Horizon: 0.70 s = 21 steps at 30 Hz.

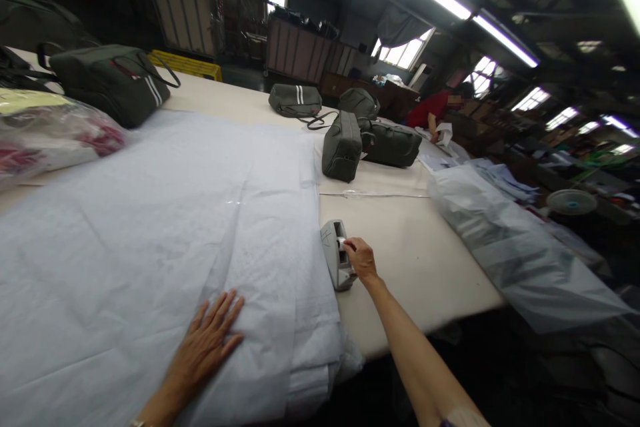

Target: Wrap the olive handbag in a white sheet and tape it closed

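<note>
My left hand (207,340) lies flat, fingers spread, on a stack of white tissue paper sheets (150,233) that covers the near left of the table. My right hand (359,258) reaches out to a grey tape dispenser (336,253) standing on the table just past the paper's right edge. Its fingertips touch the dispenser's top at the tape roll. Whether a strip of tape is pinched between the fingers is too small to tell.
Several dark green bags (370,140) stand farther back, one more (107,80) at the far left. A plastic-wrapped bundle (45,133) lies at the left. Clear plastic bags (510,247) hang over the table's (420,260) right edge. A person in red (433,110) works at the far end.
</note>
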Available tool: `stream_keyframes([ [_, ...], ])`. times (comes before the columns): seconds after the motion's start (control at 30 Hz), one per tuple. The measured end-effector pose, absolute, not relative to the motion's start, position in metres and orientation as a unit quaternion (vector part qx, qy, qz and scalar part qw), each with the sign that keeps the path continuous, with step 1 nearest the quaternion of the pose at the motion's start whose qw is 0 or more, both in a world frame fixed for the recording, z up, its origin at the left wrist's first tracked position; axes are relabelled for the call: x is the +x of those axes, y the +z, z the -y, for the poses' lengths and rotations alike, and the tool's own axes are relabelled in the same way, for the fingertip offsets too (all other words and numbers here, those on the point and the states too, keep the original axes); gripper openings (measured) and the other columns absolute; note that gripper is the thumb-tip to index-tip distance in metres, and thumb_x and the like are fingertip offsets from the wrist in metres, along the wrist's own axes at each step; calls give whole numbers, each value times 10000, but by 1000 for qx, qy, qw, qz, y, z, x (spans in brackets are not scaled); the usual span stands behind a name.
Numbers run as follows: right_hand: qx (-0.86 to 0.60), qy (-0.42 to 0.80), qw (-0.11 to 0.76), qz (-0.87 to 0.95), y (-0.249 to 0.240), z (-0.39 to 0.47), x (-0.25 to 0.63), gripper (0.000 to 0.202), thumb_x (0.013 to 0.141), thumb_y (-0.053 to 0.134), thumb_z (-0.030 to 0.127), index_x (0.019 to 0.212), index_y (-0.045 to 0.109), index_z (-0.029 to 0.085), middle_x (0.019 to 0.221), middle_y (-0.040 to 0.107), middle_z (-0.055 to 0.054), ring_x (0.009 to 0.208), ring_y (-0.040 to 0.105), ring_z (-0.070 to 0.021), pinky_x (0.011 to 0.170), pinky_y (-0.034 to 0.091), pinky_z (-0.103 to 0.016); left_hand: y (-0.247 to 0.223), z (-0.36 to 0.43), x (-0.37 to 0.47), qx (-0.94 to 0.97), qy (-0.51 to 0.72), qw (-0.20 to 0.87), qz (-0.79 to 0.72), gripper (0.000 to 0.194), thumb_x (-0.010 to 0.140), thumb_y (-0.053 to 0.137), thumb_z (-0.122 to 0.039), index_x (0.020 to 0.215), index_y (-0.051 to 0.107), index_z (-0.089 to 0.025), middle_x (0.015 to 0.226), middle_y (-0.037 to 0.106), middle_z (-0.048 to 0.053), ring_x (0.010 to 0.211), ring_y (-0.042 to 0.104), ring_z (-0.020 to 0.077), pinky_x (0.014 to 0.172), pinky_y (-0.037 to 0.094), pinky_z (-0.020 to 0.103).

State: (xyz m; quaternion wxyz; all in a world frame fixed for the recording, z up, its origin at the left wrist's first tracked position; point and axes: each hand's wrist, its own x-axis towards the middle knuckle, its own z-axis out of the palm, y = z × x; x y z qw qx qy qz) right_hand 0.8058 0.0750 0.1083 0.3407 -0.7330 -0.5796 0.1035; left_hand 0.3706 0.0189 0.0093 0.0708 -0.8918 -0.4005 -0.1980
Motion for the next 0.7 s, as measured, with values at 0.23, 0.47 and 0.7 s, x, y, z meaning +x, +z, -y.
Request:
stream_keyframes([
  [0.23, -737, 133, 320, 580, 114, -67, 811, 85, 756, 625, 266, 744, 708, 255, 844, 658, -32, 787, 591, -197, 837, 474, -334, 4, -20, 369, -889, -197, 49, 410, 613, 940, 387, -570, 1481, 343, -286, 1486, 463, 85, 1323, 472, 255, 1164, 208, 454],
  [0.47, -749, 182, 356, 528, 115, -56, 807, 100, 701, 633, 306, 743, 702, 246, 779, 669, -12, 785, 606, -202, 836, 472, -346, 0, -19, 368, -892, -195, 51, 405, 631, 942, 397, -560, 1495, 311, -268, 1503, 436, 95, 1343, 450, 260, 1175, 173, 468],
  [0.7, -774, 271, 406, 403, 131, -46, 799, 176, 625, 674, 346, 717, 623, 204, 565, 593, 40, 553, 554, -154, 533, 426, -270, 4, -19, 368, -896, -177, 48, 405, 656, 931, 386, -593, 1485, 335, -246, 1499, 442, 97, 1354, 437, 263, 1179, 165, 466],
])
